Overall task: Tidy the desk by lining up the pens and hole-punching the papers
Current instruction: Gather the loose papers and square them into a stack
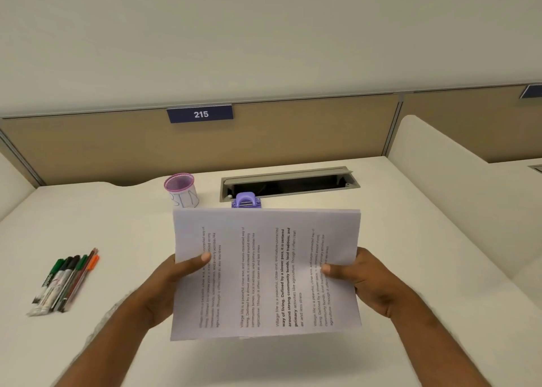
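A stack of printed papers (264,272) is lifted above the white desk (117,216), its text running sideways. My left hand (167,284) grips the stack's left edge with the thumb on top. On the right edge, my right hand (360,278) holds it the same way. Just beyond the stack's far edge sits a purple hole punch (245,199), partly hidden by the paper. Several pens and markers (66,282) lie side by side at the desk's left.
A pink mesh pen cup (180,189) stands left of the punch. An open cable tray slot (289,183) is set into the desk behind it. A tan partition with a "215" sign (200,113) closes the back; a white divider (457,164) rises on the right.
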The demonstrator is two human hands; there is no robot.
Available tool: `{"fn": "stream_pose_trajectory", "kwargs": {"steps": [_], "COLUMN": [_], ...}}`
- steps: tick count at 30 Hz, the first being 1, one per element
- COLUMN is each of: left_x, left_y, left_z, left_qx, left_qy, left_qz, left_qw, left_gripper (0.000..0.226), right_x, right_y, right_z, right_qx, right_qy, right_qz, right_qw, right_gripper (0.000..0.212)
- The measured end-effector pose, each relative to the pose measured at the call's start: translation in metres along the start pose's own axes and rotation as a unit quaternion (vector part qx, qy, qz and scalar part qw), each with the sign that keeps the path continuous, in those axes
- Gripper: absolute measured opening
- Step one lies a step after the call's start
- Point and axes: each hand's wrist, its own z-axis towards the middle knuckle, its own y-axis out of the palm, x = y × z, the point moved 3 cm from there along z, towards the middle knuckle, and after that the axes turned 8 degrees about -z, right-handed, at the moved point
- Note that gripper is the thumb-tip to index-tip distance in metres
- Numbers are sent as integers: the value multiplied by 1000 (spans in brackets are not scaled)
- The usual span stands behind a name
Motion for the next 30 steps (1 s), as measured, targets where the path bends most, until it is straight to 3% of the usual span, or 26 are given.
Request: {"fn": "stream_pose_trajectory", "kwargs": {"steps": [6,11,20,23,25,30], "left_x": [1,-6,-54,-52,-48,-59], "left_y": [14,20,20,23,25,26], "left_z": [3,6,11,10,8,12], "left_qx": [61,129,131,149,153,165], "left_qy": [67,156,107,113,133,94], "left_qz": [38,50,79,67,51,85], "left_qw": [995,978,982,980,978,978], "left_gripper": [33,24,14,10,20,10], "right_x": [-5,-3,45,40,36,49], "right_y": [-1,1,3,2,2,4], "right_z": [0,-3,-6,-7,-7,-2], "right_qx": [111,218,223,248,254,222], "right_qy": [-28,-115,-57,-72,-89,-53], "right_qz": [-61,-80,-90,-82,-71,-100], "right_qw": [992,966,969,963,960,968], "right_gripper": [23,13,19,17,18,22]}}
